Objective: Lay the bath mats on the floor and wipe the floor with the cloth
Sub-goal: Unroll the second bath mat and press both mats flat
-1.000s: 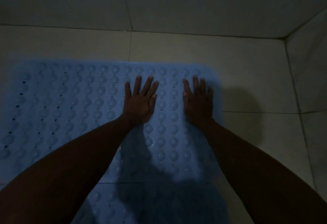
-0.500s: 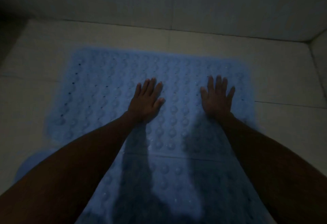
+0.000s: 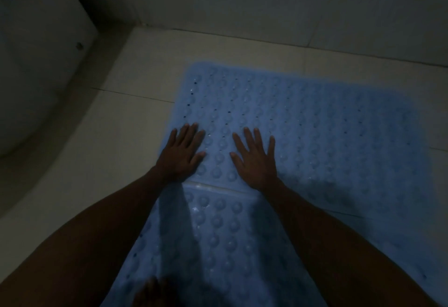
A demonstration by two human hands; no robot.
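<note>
A blue bath mat [image 3: 327, 137] lies flat on the pale tiled floor [image 3: 135, 122], its near edge meeting a second blue mat [image 3: 218, 238]. The left hand [image 3: 180, 154] and right hand [image 3: 255, 158] press flat on the far mat's left part, fingers straight and spread.

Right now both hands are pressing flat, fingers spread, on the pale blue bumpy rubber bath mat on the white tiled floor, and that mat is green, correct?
Not quite. In the head view the bumpy rubber bath mat is pale blue, not green. The rest holds: the left hand and right hand both press flat on it with fingers spread, on the white tiled floor.
</note>
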